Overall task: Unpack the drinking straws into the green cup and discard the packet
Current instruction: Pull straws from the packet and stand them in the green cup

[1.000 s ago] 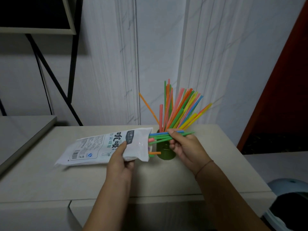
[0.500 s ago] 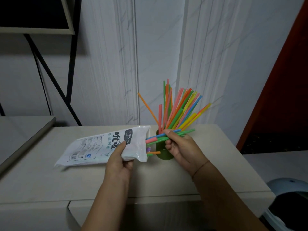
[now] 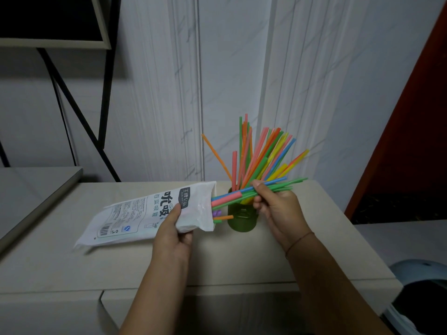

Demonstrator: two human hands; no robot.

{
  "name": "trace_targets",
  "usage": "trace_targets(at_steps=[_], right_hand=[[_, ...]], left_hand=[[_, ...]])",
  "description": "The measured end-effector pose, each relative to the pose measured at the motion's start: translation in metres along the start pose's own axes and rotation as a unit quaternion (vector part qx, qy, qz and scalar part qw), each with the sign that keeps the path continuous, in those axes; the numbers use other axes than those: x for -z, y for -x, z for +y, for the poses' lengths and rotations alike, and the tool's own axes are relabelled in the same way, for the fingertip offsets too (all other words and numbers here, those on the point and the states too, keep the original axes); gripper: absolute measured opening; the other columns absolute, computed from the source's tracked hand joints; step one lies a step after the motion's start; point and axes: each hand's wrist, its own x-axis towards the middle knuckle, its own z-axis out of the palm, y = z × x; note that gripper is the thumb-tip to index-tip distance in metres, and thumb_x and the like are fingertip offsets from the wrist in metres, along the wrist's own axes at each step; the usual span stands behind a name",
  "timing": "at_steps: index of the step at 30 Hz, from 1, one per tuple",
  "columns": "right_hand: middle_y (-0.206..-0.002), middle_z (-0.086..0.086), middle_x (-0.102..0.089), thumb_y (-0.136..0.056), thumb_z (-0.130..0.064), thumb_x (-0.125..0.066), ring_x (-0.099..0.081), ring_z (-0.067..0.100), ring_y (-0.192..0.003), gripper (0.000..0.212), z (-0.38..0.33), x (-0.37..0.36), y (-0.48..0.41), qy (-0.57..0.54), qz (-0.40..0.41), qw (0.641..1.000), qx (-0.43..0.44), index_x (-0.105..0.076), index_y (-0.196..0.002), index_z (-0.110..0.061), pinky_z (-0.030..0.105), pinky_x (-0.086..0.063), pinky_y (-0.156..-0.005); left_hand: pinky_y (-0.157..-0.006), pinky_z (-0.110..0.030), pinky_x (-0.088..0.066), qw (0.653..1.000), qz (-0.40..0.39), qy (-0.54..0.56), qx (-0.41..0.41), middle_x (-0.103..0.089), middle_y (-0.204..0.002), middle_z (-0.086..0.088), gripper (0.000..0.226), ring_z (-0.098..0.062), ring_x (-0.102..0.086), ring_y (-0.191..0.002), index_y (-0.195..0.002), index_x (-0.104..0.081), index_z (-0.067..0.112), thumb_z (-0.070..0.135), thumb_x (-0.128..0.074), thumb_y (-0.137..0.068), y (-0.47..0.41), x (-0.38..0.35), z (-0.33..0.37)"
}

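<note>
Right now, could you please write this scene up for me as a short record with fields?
setting: pale table against a white wall
left hand: grips the white packet near its open mouth, the packet lying sideways just above the table
right hand: pinches a bundle of straws part-way out of the packet, held across the top of the cup
green cup: upright on the table, already holding many coloured straws fanned upward
left in packet: a few straw ends at the mouth
task state: unpacking unfinished, packet not yet discarded
</note>
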Motion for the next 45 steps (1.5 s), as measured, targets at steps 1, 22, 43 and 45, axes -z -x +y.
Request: trace_targets(at_steps=[1,22,43,45], right_hand=[[-0.046,-0.003,-0.054,-0.086,-0.003,-0.061,-0.049,0.006,-0.043,0.004,0.000,-0.001,0.001,-0.012,-0.003,1.000,-0.005,-0.063,-0.083,0.000,0.017,-0.046,-0.044],[-0.044,-0.001,-0.055,-0.085,-0.005,-0.063,-0.051,0.003,-0.038,0.010,-0.022,0.027,-0.011,0.010,0.082,0.996,0.024,-0.065,-0.083,0.004,0.015,-0.048,-0.043],[-0.038,-0.003,-0.058,-0.084,-0.014,-0.067,-0.056,0.005,-0.034,0.016,-0.030,0.058,-0.032,0.167,0.186,0.962,0.113,-0.064,-0.082,0.002,0.018,-0.052,-0.049],[-0.049,0.004,-0.061,-0.084,-0.017,-0.067,-0.057,0.004,-0.035,0.018,-0.028,0.053,-0.033,0.199,0.183,0.956,0.116,-0.065,-0.082,0.001,0.023,-0.053,-0.056]], left_hand=[[-0.059,-0.033,-0.060,1.000,0.003,-0.001,0.000,-0.075,-0.074,-0.001,0.020,-0.011,-0.071,-0.060,-0.097,-0.058,0.014,-0.001,-0.064,-0.085,0.000,0.000,0.000],[-0.041,-0.022,-0.053,0.998,0.052,0.008,-0.020,-0.069,-0.054,0.004,0.015,-0.006,-0.065,-0.044,-0.085,-0.057,0.015,0.001,-0.060,-0.089,-0.020,0.011,0.021],[-0.046,-0.022,-0.056,0.996,0.081,-0.005,-0.025,-0.066,-0.091,0.002,0.017,-0.010,-0.064,-0.074,-0.087,-0.058,0.017,0.001,-0.063,-0.086,-0.029,0.015,0.020],[-0.045,-0.022,-0.055,0.996,0.083,-0.005,-0.025,-0.066,-0.089,0.002,0.017,-0.009,-0.066,-0.069,-0.086,-0.058,0.017,0.001,-0.063,-0.086,-0.028,0.015,0.019]])
